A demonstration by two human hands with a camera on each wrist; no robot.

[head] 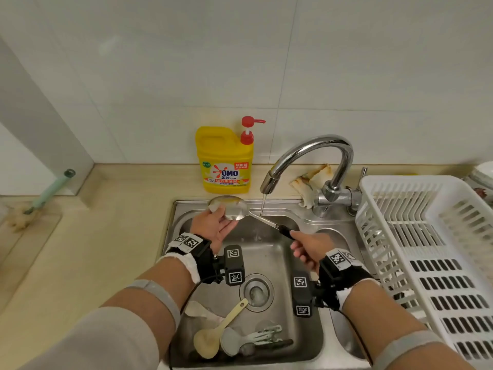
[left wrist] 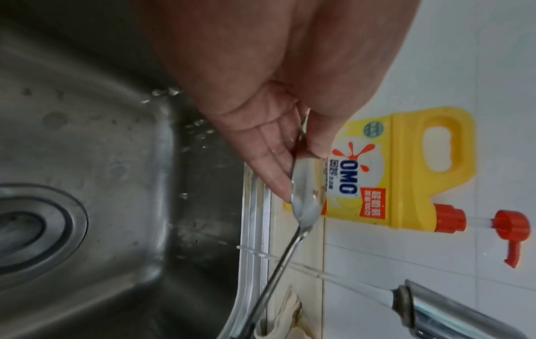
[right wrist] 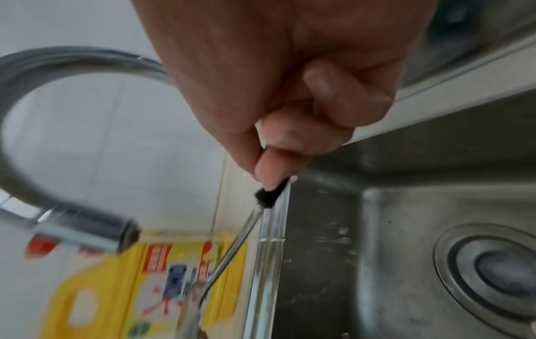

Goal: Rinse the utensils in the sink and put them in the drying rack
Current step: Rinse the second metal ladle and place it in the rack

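Note:
A large metal spoon [head: 236, 208] with a black handle is held over the back of the steel sink [head: 290, 260]. My left hand [head: 217, 222] pinches its bowl [left wrist: 307, 201] between thumb and fingers [left wrist: 275, 174]. My right hand [head: 304, 247] grips the black handle [right wrist: 271, 195]. A thin stream of water [head: 263, 205] runs from the faucet [head: 314, 153] and lands on the shaft just right of the bowl. Near the sink's front lie a cream spoon [head: 213, 337], a grey spoon [head: 230, 343] and other utensils [head: 266, 337]. The white drying rack [head: 426, 236] stands at the right.
A yellow detergent bottle [head: 225, 161] with a red pump stands behind the sink. A crumpled rag [head: 312, 180] lies by the faucet base. A green-handled brush [head: 50, 190] leans in the left corner. The drain [head: 257, 292] is mid-sink.

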